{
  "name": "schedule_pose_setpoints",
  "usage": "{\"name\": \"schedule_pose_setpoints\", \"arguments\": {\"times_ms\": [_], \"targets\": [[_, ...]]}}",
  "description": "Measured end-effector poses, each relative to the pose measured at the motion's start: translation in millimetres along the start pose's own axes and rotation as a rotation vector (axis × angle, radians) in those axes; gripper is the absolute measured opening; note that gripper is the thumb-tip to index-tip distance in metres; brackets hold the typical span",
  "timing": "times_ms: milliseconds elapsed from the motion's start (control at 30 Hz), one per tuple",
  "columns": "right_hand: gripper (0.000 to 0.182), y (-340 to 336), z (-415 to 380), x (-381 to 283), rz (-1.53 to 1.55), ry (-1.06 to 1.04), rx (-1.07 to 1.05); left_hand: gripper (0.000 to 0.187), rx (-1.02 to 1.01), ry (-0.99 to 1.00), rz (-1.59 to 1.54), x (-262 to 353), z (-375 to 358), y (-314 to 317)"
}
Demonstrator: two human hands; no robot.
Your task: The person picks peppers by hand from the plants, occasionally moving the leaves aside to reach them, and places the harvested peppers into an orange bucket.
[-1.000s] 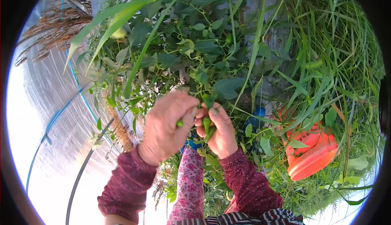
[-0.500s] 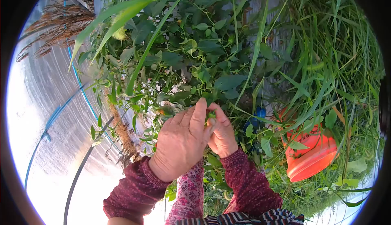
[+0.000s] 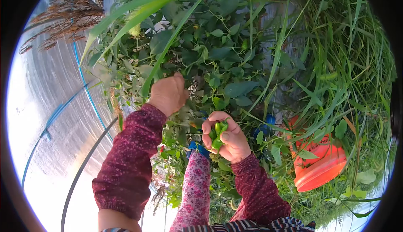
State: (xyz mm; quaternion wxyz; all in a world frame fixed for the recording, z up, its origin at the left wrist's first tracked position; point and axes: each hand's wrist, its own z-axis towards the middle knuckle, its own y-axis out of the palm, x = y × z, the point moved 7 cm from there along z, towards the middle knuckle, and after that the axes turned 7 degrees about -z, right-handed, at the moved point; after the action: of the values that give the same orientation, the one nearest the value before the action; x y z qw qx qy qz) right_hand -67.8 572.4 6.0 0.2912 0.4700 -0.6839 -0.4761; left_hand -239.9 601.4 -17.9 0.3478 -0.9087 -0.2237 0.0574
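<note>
My right hand (image 3: 230, 142) is closed around several small green peppers (image 3: 218, 134), which show between the thumb and the curled fingers. Up and to the left, my left hand (image 3: 168, 92) reaches into the leafy pepper plants (image 3: 218, 53). Its fingers are bent inward among the leaves, and whatever they pinch is hidden. Another green pepper (image 3: 245, 44) hangs in the foliage above my right hand.
An orange-red bucket (image 3: 321, 165) lies tilted in tall grass (image 3: 348, 64) at the right. Long grass blades (image 3: 172, 39) cross the plants. Plastic sheeting (image 3: 54, 106) with a blue cord (image 3: 86, 89) stands at the left. A blue shoe (image 3: 198, 149) shows below.
My hands have parted: the left moved up and left into the leaves, while the right stayed near its place and turned, so the green peppers in it now show.
</note>
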Motion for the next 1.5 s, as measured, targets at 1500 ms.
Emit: {"name": "schedule_pose_setpoints", "arguments": {"times_ms": [1500], "targets": [[0.025, -41, 4, -5, -0.393, 0.187, 0.573, 0.037, 0.579, -0.412, -2.029, -21, 14, 46]]}}
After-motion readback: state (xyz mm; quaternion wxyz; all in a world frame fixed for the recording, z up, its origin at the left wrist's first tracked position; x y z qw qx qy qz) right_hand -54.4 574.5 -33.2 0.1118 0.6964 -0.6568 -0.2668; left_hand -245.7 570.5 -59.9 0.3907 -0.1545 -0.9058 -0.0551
